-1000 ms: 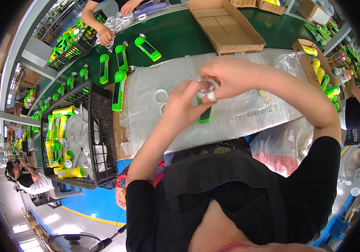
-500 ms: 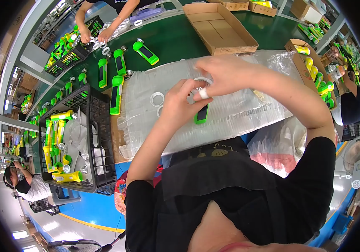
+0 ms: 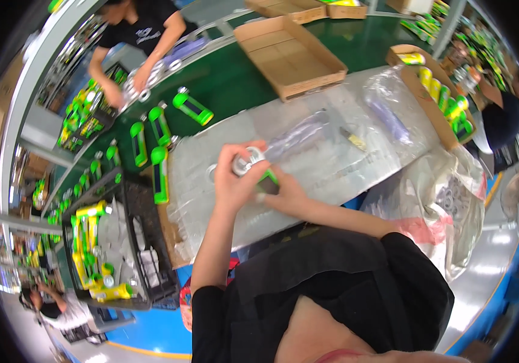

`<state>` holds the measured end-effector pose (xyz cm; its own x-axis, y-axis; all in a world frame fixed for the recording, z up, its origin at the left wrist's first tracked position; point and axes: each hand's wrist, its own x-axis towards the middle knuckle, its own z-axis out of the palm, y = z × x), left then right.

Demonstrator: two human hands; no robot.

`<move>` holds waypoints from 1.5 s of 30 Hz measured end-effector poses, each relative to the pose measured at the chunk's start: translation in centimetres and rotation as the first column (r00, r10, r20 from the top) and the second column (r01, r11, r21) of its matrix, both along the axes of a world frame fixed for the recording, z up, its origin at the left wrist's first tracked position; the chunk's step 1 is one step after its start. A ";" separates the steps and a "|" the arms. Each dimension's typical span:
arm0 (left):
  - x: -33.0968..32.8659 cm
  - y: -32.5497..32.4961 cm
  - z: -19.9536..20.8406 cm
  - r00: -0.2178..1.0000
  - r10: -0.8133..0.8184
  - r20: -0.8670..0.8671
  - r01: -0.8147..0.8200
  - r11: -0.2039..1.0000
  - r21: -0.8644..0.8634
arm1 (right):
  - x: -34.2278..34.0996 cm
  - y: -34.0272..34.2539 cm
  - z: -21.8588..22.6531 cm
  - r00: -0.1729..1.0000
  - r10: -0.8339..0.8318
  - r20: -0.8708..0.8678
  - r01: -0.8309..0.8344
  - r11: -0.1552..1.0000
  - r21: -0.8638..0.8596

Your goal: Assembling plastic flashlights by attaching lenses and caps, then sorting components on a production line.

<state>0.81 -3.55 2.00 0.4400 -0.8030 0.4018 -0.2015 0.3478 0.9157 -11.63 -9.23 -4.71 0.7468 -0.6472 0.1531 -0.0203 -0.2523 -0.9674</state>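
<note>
A green flashlight (image 3: 268, 182) with a dark panel is between my hands, its round head blurred by motion. My left hand (image 3: 233, 181) curls around the head end, where a white ring (image 3: 252, 158) shows between thumb and fingers. Whether the ring is seated on the head I cannot tell. Lower on the green body, my right hand (image 3: 286, 196) grips it from the right. Another white ring (image 3: 212, 173) lies on the plastic-covered work surface (image 3: 205, 224), just left of my left hand and partly hidden by it.
Several green flashlights (image 3: 160, 175) lie on the green bench at the left. A black crate (image 3: 141, 242) holds yellow and green ones. An open cardboard tray (image 3: 289, 54) stands at the back, a filled carton (image 3: 423, 91) at the right. Across the bench, a co-worker's hands (image 3: 141, 78) handle white rings.
Both hands have moved left and lower. My right hand has come down from the ring to the flashlight's body, and the flashlight is now held. The co-worker leans further into view.
</note>
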 end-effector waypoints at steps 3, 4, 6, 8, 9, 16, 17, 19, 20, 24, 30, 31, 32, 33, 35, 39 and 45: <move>-1.0 0.3 1.1 0.965 -0.133 -0.226 0.117 0.990 -0.082 | -1.5 -0.3 2.5 0.933 0.358 0.027 -0.343 0.868 0.358; -1.7 0.2 1.8 0.941 -0.260 -0.216 0.229 0.960 -0.158 | -3.0 -0.4 5.3 0.895 0.437 0.085 -0.393 0.686 0.612; -3.4 0.0 4.0 0.882 -0.442 -0.167 0.395 0.883 -0.252 | -4.4 -2.1 5.3 0.649 0.636 0.417 -0.735 0.381 0.561; -3.7 -1.8 4.1 0.853 -0.518 -0.062 0.482 0.827 -0.289 | -5.6 -4.0 5.8 0.572 0.700 0.428 -0.786 0.319 0.529; -3.2 -3.3 4.2 0.874 -0.482 -0.053 0.458 0.856 -0.240 | -6.1 -5.6 6.1 0.691 0.632 0.351 -0.706 0.487 0.514; 13.2 -9.8 -0.8 0.537 0.408 0.738 -0.531 0.844 -0.080 | -12.7 -28.8 8.1 0.725 -0.681 0.102 0.621 0.711 0.329; 15.7 -9.0 -1.4 0.475 0.428 0.769 -0.617 0.785 -0.056 | -15.2 -35.2 6.1 0.641 -0.764 0.076 0.728 0.636 0.256; 19.6 -7.9 -4.2 0.260 0.353 0.899 -0.771 0.636 -0.027 | -18.2 -43.0 5.7 0.350 -0.929 -0.116 0.933 0.358 -0.048; 21.1 -7.9 -4.9 0.227 0.285 0.931 -0.818 0.575 0.024 | -21.6 -47.3 5.5 0.286 -0.915 -0.283 0.879 0.368 -0.302; 21.3 -11.4 -6.7 0.510 0.143 0.848 -0.728 0.598 0.336 | -28.5 -53.8 2.8 0.160 -0.920 -0.359 0.757 0.347 -0.553; 22.0 -10.6 -7.8 0.626 0.298 0.721 -0.701 0.619 0.353 | -9.3 -35.5 8.9 0.852 -0.407 0.330 0.489 0.843 -0.224; 21.8 -10.7 -7.3 0.699 0.335 0.632 -0.657 0.649 0.383 | -7.0 -31.2 10.0 0.928 -0.240 0.284 0.299 0.936 -0.185; 22.0 -10.3 -8.0 0.728 0.454 0.514 -0.637 0.724 0.264 | -4.8 -27.6 10.6 0.972 0.004 0.233 0.014 0.997 -0.075; 20.5 -10.5 -6.9 0.843 0.418 0.340 -0.522 0.787 0.327 | -3.6 -25.1 10.0 0.972 0.174 0.160 -0.169 0.985 -0.047; 15.3 -10.1 -2.6 0.965 0.263 0.003 -0.248 0.907 0.342 | -0.1 -20.7 6.5 0.957 0.216 0.194 -0.205 0.976 -0.076; 6.3 -4.3 -1.2 0.995 -0.006 -0.100 0.029 0.974 0.223 | 5.7 -13.3 7.3 0.982 0.143 0.123 -0.180 0.909 0.376; 0.7 2.8 0.1 0.913 0.002 0.408 -0.209 0.862 0.463 | 3.6 -7.7 6.4 0.956 0.186 0.229 -0.293 0.671 0.681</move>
<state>1.55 -0.79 2.05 0.4286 -0.8949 0.1243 -0.5774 -0.1655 0.7995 -8.00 -16.90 1.64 0.8994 -0.4055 -0.1632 0.0806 0.5209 -0.8498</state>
